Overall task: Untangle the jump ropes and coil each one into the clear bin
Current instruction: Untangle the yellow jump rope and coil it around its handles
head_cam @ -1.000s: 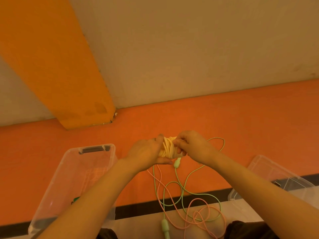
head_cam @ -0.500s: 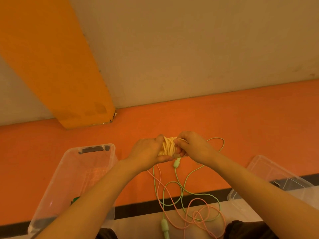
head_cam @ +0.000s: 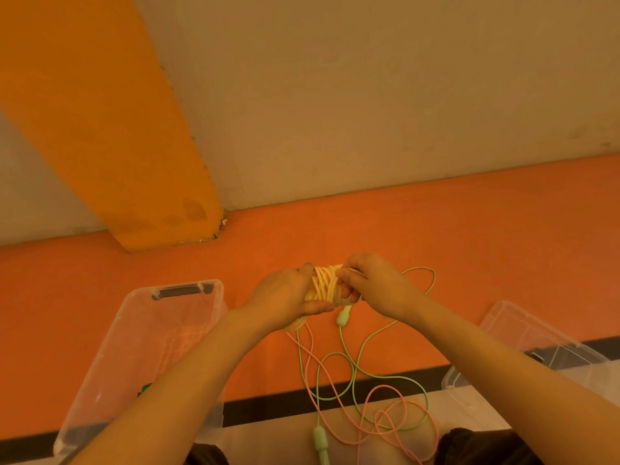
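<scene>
Head view is the only one we have. Our left hand (head_cam: 287, 302) and right hand (head_cam: 375, 290) meet above the orange floor (head_cam: 486, 236), both curled round a yellow jump rope (head_cam: 323, 285) wound into a tight bundle between them. The left grip wraps the bundle from its side, thumb underneath; the right grip pinches the strands at the other end with bent fingers.

Below the hands we count two more ropes lying loose and crossing each other: a green jump rope (head_cam: 355, 364) and a pink jump rope (head_cam: 379, 417). One green handle (head_cam: 343, 316) hangs just under the bundle, and a second green handle (head_cam: 320, 439) lies near the bottom edge. The pink loops overlap the green ones where the orange floor meets a dark stripe (head_cam: 268, 409) and paler floor.

We see two clear containers. The clear bin (head_cam: 214, 297) sits to the left, partly covered by our left forearm, with something small and green inside that we cannot make out. A second clear piece (head_cam: 510, 317) sits to the right, behind our right forearm; whether it is a bin or a lid we cannot tell.

A pale wall (head_cam: 369, 95) rises beyond the floor, with an orange pillar (head_cam: 100, 112) slanting across it on the left.
</scene>
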Demonstrator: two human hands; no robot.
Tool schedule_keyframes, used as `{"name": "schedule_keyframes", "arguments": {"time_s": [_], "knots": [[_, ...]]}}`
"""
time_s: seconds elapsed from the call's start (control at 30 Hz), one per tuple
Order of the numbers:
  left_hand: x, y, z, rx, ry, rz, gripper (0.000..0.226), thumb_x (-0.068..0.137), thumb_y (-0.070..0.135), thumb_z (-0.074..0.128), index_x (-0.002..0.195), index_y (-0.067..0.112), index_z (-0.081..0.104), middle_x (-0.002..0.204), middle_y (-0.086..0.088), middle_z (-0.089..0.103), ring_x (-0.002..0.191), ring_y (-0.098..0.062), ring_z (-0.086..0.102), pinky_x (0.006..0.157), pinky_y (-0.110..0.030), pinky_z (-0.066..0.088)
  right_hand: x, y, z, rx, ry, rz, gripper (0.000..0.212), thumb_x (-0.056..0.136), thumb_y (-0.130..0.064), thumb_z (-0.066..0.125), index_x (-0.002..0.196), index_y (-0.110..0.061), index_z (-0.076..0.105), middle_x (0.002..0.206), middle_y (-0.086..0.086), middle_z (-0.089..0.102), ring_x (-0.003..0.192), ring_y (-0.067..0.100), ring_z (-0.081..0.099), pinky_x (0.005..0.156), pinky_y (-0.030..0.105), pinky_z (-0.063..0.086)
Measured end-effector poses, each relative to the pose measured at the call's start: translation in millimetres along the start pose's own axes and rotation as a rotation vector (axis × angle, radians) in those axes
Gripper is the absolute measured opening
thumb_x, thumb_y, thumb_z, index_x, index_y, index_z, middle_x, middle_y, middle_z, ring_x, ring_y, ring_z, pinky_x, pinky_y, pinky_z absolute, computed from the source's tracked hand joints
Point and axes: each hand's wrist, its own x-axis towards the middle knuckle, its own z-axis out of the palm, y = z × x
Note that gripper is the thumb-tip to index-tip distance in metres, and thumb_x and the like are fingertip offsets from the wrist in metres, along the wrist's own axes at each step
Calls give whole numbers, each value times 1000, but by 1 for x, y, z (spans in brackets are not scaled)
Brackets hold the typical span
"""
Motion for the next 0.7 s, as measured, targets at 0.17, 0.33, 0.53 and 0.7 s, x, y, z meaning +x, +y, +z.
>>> {"name": "schedule_keyframes", "arguments": {"time_s": [0.17, 0.33, 0.53, 0.7], "knots": [[2, -5, -4, -9, 31, -79, 65, 80, 66, 58, 119, 15, 46, 106, -6, 63, 93, -25, 60, 62, -32, 36, 0, 0, -4, -8, 45, -9, 22, 96, -18, 53, 85, -4, 67, 64, -7, 58, 53, 2, 52, 50, 12, 39], [3, -14, -8, -7, 41, -139, 69, 78, 67, 60, 123, 17, 45, 110, -3, 64, 94, -24, 61, 69, -36, 47, 0, 2, -10, -22, -17, 9, 20, 94, -22, 58, 89, -9, 73, 59, -8, 52, 50, 2, 46, 50, 17, 34], [4, -11, -7, 10, 47, -166, 70, 78, 65, 61, 126, 18, 43, 110, -2, 63, 94, -22, 61, 63, -31, 42, -2, 1, -7, -11, -48, 41, 23, 95, -16, 54, 87, -5, 71, 60, -6, 53, 42, -3, 46, 45, 12, 34], [4, -15, -8, 22, 89, -204, 70, 75, 69, 61, 123, 20, 44, 108, -2, 65, 92, -23, 62, 63, -31, 42, -4, -1, -5, 115, -221, 148, 22, 99, -12, 44, 88, -9, 63, 68, -3, 56, 59, 4, 52, 53, 10, 42]]}}
